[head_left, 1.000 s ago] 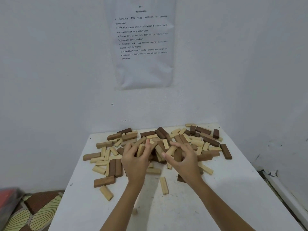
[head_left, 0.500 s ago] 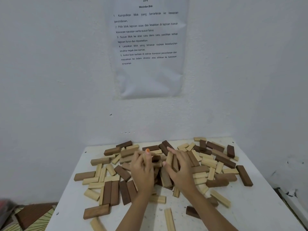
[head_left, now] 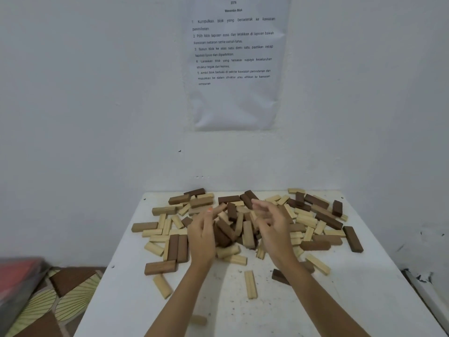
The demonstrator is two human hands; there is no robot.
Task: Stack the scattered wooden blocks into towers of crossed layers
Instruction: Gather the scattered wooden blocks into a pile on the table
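Note:
Several light and dark wooden blocks lie scattered over the far half of a white table (head_left: pixel 364 302). A loose heap of blocks (head_left: pixel 233 231) is piled in the middle, some leaning on each other. My left hand (head_left: pixel 202 235) stands at the heap's left side, fingers fairly straight and touching the blocks. My right hand (head_left: pixel 273 228) hovers at the heap's right side with loosely curled fingers and nothing in it. No stacked tower is in view.
A single light block (head_left: pixel 250 284) lies near the table's middle and a dark block (head_left: pixel 353 239) at the right. White walls close the corner behind, with a printed sheet (head_left: pixel 234 62). A patterned floor mat (head_left: pixel 48 305) and a red-grey object (head_left: pixel 17 276) lie to the left.
Both hands were gripping blocks pressed together in the heap. They have let go and moved apart, and the blocks now lie loose between them. The camera has tilted.

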